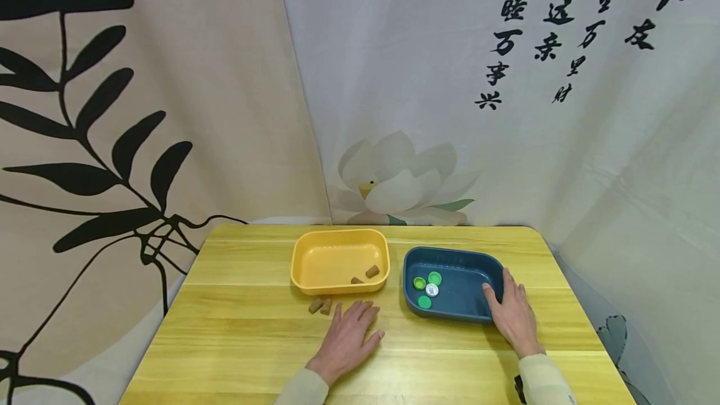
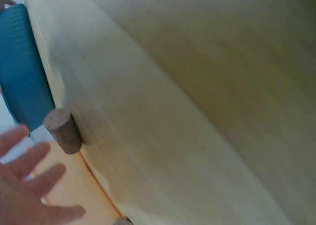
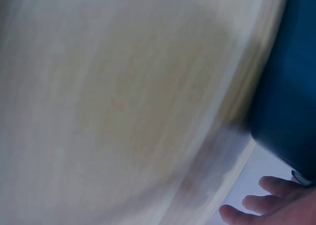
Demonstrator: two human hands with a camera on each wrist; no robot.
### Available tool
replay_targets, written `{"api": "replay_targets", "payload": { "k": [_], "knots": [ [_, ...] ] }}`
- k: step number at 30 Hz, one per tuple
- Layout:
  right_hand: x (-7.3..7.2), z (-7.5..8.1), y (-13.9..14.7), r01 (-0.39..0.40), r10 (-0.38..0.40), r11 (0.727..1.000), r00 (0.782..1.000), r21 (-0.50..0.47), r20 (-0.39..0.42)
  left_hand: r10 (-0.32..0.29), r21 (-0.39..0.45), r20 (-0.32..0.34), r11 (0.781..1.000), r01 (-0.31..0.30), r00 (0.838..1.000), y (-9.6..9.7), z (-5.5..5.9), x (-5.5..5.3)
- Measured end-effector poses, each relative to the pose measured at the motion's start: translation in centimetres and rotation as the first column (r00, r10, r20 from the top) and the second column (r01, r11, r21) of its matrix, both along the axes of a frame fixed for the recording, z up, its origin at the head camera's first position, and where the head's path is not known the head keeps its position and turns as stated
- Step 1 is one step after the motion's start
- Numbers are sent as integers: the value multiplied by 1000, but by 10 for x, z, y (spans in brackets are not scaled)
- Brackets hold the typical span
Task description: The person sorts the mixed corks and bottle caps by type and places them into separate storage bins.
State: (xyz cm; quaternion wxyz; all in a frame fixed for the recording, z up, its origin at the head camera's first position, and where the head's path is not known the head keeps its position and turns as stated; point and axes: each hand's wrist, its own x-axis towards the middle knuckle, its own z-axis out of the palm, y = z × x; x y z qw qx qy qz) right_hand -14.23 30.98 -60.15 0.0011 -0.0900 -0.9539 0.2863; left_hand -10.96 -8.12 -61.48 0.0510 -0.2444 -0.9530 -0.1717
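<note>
My right hand [image 1: 514, 317] grips the right end of a dark blue tray [image 1: 461, 289], thumb over the rim and fingers along the outside. In the tray's left part lie three green bottle caps [image 1: 434, 278] and a white cap [image 1: 432, 290]. My left hand [image 1: 350, 337] is held palm down with fingers spread, holding nothing. Just beyond its fingertips, two brown corks [image 1: 321, 306] lie on the table before a yellow tray [image 1: 326, 261]. Inside that tray are two more corks [image 1: 372, 271]. The left wrist view shows one cork [image 2: 64, 131] close to the spread fingers.
Both trays stand side by side on a light wooden table [image 1: 225, 330], with a gap between them. Behind the table hangs a cloth backdrop [image 1: 225, 80] printed with black leaves, a flower and writing.
</note>
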Motion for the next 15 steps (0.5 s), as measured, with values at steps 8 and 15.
{"api": "replay_targets", "payload": {
  "k": [8, 15],
  "knots": [
    [-1, -2, 1, 6, -7, 1000, 1000, -9, -13, 147, 1, 44, 989, -148, 988, 10, 4, -2],
    [-1, -3, 1, 2, -2, 1000, 1000, -11, -21, 224, -42, 69, 974, -221, 972, 15, 2, -6]
  ]
}}
